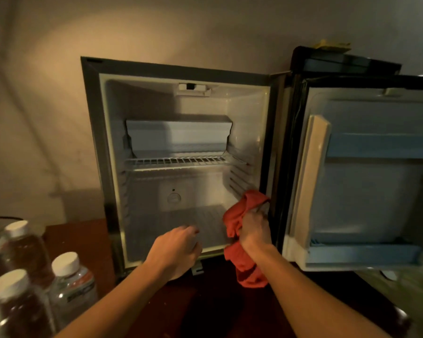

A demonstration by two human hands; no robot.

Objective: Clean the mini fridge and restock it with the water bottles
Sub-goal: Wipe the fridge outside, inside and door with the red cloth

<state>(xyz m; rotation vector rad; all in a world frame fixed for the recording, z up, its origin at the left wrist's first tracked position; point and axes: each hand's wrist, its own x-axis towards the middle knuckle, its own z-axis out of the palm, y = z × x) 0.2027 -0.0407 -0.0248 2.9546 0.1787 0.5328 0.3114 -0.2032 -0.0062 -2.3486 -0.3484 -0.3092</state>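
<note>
Bunched in my right hand (252, 230), a red cloth (239, 240) is clenched in a full fist at the lower right corner of the mini fridge (181, 147) opening, loose ends hanging below; my left hand (178, 250) hovers at the fridge floor's front lip, fingers loosely curled, holding nothing I can see. Item, water bottles (69, 281): white-capped, standing left of the fridge, well apart from both hands; I judge them light but slick, thin-walled, best taken round the waist. Item, cloth: soft, limp, conforms anywhere.
</note>
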